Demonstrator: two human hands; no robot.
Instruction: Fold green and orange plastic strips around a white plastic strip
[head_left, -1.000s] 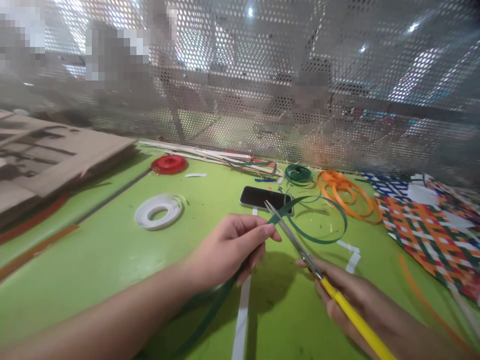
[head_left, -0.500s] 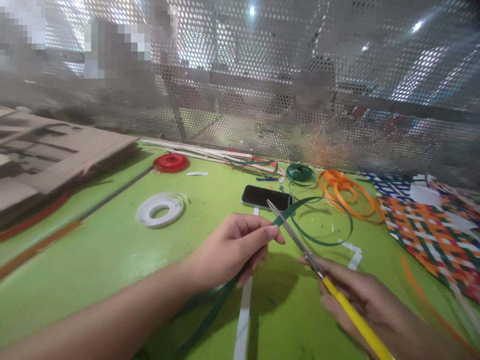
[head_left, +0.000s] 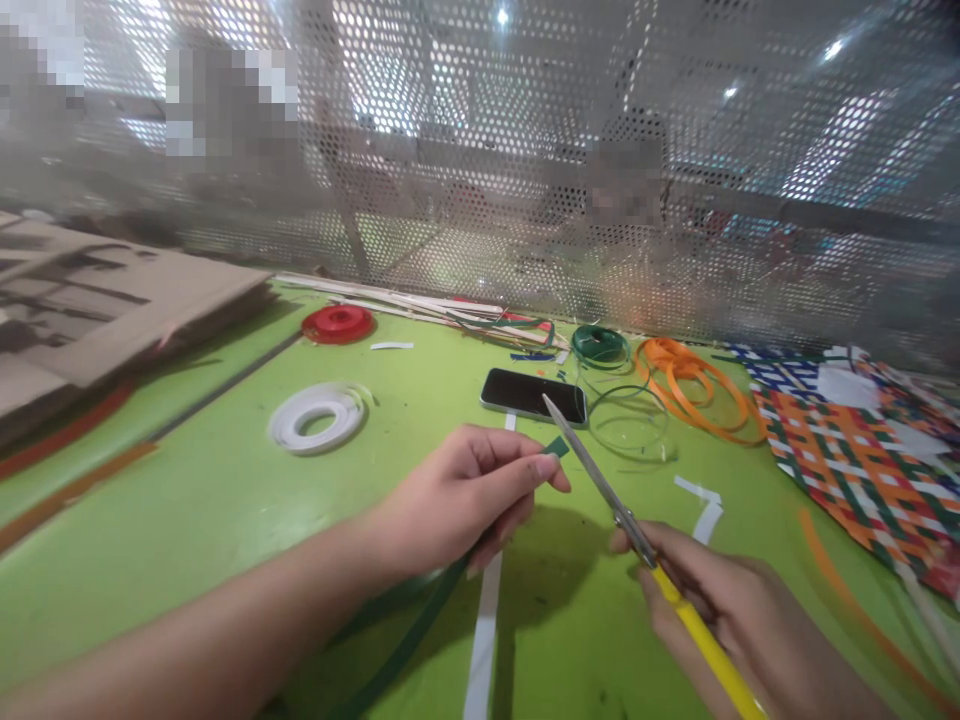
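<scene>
My left hand (head_left: 480,490) pinches a dark green strip (head_left: 420,630); a short cut end pokes out past the thumb and the rest hangs down below the wrist. In my right hand (head_left: 727,600) are scissors (head_left: 600,480) with yellow handles, their blades closed and the tip over the phone. The black phone (head_left: 532,395) lies just beyond my left hand. A loose green curl (head_left: 630,390) rests on the table to the right of the phone, apart from the strip I hold.
A white roll (head_left: 316,418) and a red roll (head_left: 337,322) lie left. Behind are a green roll (head_left: 600,343), orange coils (head_left: 694,390) and pale sticks (head_left: 420,298). A woven sheet (head_left: 855,460) lies right, cardboard (head_left: 150,310) left, perforated metal (head_left: 480,180) behind.
The green strip has been cut through between the blades. Its long far piece has dropped to the table, leaving a short end at my left fingers. The scissors have closed and shifted slightly right.
</scene>
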